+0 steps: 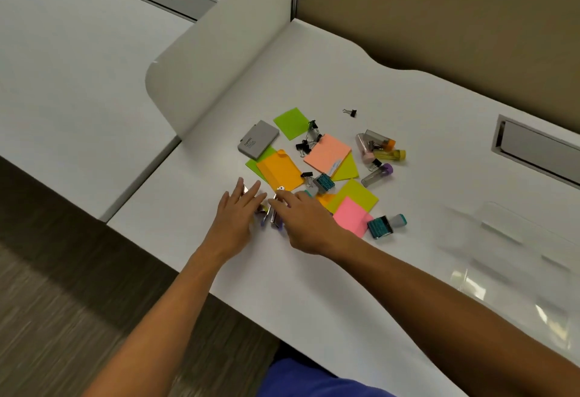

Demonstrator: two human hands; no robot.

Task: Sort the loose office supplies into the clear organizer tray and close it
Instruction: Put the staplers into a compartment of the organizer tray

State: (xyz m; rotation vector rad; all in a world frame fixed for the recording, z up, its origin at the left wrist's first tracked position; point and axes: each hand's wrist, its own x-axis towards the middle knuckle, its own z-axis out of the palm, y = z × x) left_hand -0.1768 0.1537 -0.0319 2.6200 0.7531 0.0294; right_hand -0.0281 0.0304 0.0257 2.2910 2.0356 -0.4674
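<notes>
While both hands reach into the supplies, the clear organizer tray (514, 258) sits blurred at the tabletop's (314, 287) right edge.
Left hand (233, 213) and right hand (303, 218), fingers spread, flank small staplers (273, 214); tray contents cannot be told.

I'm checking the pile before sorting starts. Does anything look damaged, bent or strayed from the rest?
One black binder clip sits alone, apart from the pile toward the back of the desk. The orange sticky note has a curled corner at its top. Nothing else looks damaged; the rest is only scattered.
</notes>
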